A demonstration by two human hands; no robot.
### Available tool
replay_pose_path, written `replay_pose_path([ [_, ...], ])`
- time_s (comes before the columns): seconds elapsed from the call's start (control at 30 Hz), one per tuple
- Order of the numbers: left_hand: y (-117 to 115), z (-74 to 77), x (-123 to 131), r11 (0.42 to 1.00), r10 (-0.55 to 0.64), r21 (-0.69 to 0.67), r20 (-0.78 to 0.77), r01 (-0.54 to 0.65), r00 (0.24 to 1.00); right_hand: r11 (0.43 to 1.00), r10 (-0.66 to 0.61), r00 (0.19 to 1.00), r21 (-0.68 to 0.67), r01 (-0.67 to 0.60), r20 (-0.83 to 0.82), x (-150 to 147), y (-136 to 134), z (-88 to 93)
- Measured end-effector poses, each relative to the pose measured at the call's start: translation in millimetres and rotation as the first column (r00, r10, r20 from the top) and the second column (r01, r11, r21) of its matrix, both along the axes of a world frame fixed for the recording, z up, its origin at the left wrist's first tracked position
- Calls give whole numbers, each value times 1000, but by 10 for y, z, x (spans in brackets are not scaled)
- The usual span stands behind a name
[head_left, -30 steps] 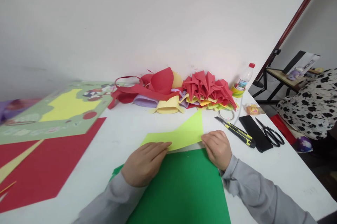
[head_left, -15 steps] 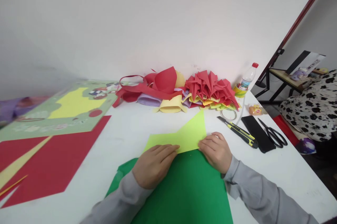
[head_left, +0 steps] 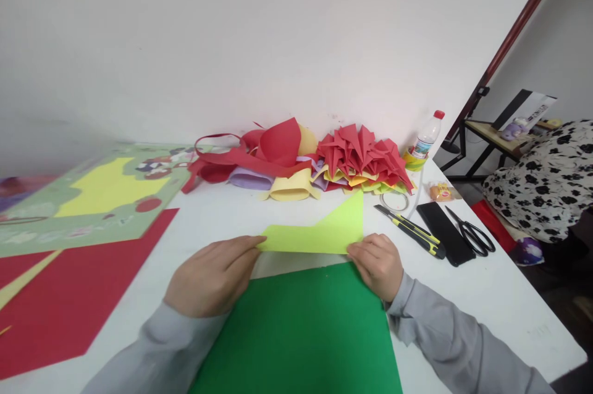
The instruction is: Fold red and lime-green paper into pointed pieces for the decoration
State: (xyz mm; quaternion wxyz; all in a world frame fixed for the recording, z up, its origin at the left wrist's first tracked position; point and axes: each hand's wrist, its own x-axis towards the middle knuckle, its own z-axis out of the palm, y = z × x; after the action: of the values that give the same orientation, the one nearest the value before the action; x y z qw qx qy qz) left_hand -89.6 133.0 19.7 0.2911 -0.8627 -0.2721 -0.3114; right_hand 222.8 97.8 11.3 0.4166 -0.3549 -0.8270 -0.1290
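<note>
A folded piece of lime-yellow paper (head_left: 310, 237) is held at both ends, just beyond the far edge of a large green sheet (head_left: 306, 326). My left hand (head_left: 215, 276) pinches its left end between thumb and fingers. At its lower right corner, my right hand (head_left: 377, 263) is closed on the paper. A pointed flap of the paper rises at the right, above the long straight strip. The green sheet lies flat on the white table, partly under my left forearm.
Red folded paper (head_left: 359, 150), red strips (head_left: 282, 141) and yellow and purple paper rolls lie along the wall. A bottle (head_left: 425, 138), tape ring (head_left: 395, 201), utility knife (head_left: 412, 230), black case (head_left: 445, 233) and scissors (head_left: 471, 233) are at right. Red sheets (head_left: 83, 295) and a green patterned board (head_left: 111, 221) are left.
My left hand has moved left from the middle of the lime-yellow paper to its left end. The paper's near edge has lifted off the green sheet. The view has turned slightly right.
</note>
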Motion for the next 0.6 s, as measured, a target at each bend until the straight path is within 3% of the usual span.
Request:
replay_pose_path([
  [0.27,62,39,-217,997,59,67,-148,-50,987,999,-25,999,30,24,22,-3,-12,13],
  [0.4,69,36,-202,997,77,41,-137,-72,988,999,-15,1000,-34,15,-23,12,-19,-57],
  [0.47,46,40,-154,997,77,-5,-35,-78,996,997,-4,997,-74,-2,-76,21,-18,-77],
  [0.53,-5,61,-73,993,108,-74,179,-96,978,994,1,992,-105,-15,-128,28,-14,-66],
  [0.6,-72,93,30,973,203,-187,432,-132,879,991,3,984,-135,-27,-178,31,-11,-32],
])
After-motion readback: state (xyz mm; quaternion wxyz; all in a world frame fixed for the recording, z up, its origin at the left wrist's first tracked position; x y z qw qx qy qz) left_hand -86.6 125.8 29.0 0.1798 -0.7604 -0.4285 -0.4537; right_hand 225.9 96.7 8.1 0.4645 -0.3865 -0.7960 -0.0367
